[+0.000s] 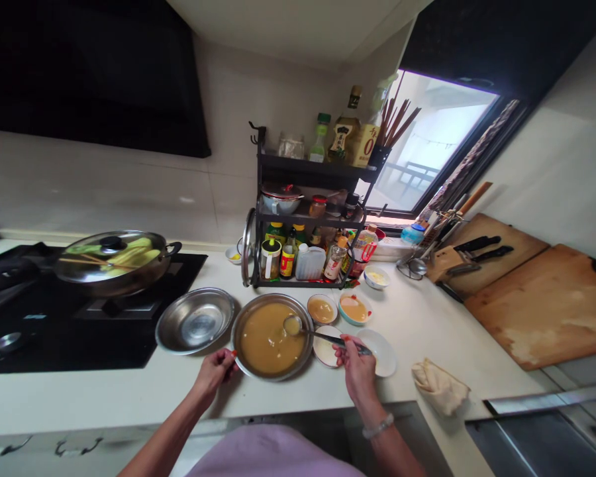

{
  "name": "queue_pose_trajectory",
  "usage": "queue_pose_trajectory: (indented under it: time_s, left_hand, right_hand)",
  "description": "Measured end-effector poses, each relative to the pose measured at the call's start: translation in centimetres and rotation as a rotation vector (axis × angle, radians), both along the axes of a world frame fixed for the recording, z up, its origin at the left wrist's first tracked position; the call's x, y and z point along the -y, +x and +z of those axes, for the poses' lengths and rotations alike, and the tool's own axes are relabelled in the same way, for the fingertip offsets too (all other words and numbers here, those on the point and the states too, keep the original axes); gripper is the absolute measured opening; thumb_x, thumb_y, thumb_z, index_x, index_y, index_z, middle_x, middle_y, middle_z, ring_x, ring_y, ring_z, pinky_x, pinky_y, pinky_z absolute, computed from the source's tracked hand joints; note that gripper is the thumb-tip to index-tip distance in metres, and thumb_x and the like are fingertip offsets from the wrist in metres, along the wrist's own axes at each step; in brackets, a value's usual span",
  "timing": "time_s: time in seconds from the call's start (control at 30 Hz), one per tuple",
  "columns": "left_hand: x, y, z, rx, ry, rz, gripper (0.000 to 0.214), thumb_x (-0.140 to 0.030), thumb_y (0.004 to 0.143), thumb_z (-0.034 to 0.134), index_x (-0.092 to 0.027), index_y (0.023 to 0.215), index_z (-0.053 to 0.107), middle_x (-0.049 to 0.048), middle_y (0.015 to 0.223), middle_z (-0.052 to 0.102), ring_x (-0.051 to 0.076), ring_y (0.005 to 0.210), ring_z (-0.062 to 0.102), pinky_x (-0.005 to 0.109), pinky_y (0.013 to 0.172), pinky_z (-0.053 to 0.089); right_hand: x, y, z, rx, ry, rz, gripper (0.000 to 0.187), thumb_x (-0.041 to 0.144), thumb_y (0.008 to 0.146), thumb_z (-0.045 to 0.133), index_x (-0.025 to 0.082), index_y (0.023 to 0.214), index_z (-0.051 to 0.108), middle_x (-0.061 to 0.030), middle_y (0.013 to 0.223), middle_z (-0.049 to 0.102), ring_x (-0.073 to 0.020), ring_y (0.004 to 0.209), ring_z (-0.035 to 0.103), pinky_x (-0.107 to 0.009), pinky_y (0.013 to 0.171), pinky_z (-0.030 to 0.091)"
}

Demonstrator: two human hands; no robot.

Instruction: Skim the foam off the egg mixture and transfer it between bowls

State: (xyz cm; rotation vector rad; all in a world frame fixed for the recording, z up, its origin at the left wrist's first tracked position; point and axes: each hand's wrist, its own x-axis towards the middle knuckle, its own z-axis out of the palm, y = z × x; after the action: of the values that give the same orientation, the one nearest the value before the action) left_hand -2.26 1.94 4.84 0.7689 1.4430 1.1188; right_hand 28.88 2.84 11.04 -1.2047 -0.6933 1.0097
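Note:
A wide metal bowl (272,375) of yellowish-brown liquid stands on the counter in front of me. My left hand (217,372) pinches its left rim between thumb and fingers. In my right hand (355,366) is the handle of a ladle (322,336), whose cup sits at the liquid's surface near the right side, with some liquid in it. Under the ladle's handle lie a small pale bowl (324,356) and a white dish (385,351). Just behind are two small bowls, one with brownish liquid (322,309) and one with orange liquid (355,309).
An empty metal basin (169,339) stands left of the bowl, beside a lidded pan (114,265) on the black stove (124,354). Behind is a black spice rack (302,283) full of bottles. Rightward are a folded cloth (440,386), a knife block (447,264) and cutting boards (551,305).

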Motion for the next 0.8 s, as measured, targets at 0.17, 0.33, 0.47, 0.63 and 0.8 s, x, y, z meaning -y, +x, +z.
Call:
queue_pose_trajectory:
  time_s: [0.17,0.33,0.47,0.63,0.8]
  left_hand:
    - [-0.1,-0.1,-0.2,0.009,-0.005,0.002,0.045,-0.057,0.051,0.071,-0.018,0.054,0.049,-0.0025,0.046,0.054,0.007,0.039,0.04,0.02,0.04,0.03]
    - [-0.2,-0.2,-0.4,0.002,0.001,-0.009,0.046,-0.058,0.051,0.07,-0.018,0.054,0.049,-0.0023,0.045,0.054,0.007,0.038,0.04,0.02,0.04,0.029]
    - [-0.1,-0.1,-0.3,0.005,0.0,-0.007,0.046,-0.059,0.05,0.07,-0.018,0.054,0.049,-0.0021,0.045,0.053,0.008,0.039,0.04,0.021,0.04,0.029]
    - [0.0,0.0,0.3,0.001,-0.002,-0.005,0.045,-0.058,0.049,0.07,-0.019,0.052,0.049,-0.0021,0.045,0.053,0.008,0.038,0.039,0.021,0.04,0.029]
    - [-0.1,0.0,0.2,-0.005,0.0,-0.008,0.045,-0.057,0.049,0.07,-0.018,0.052,0.049,-0.0021,0.044,0.053,0.008,0.038,0.04,0.021,0.04,0.029]
  right_hand:
    - [-0.4,1.6,1.8,-0.035,0.042,-0.073,0.036,0.043,0.064,0.073,0.013,0.081,0.063,-0.0038,0.058,0.065,-0.0151,0.048,0.059,-0.023,0.041,0.042]
    - [-1.4,4.7,2.8,-0.028,0.087,-0.191,0.029,0.037,0.064,0.071,0.013,0.078,0.062,-0.0027,0.056,0.065,-0.0131,0.047,0.057,-0.021,0.041,0.041]
    - [-2.4,7.5,2.9,0.043,0.141,-0.329,0.029,0.037,0.064,0.069,0.013,0.078,0.061,-0.0015,0.053,0.063,-0.0135,0.046,0.058,-0.022,0.04,0.042]
    - [-2.7,9.7,2.3,0.261,0.151,-0.426,0.036,0.044,0.07,0.066,0.012,0.086,0.062,0.0003,0.054,0.062,-0.0125,0.044,0.056,-0.024,0.043,0.047]
    - [-1.7,10.4,1.5,0.608,0.224,-0.329,0.036,0.045,0.081,0.058,0.013,0.097,0.065,-0.0034,0.07,0.065,-0.0133,0.053,0.059,-0.028,0.052,0.053]
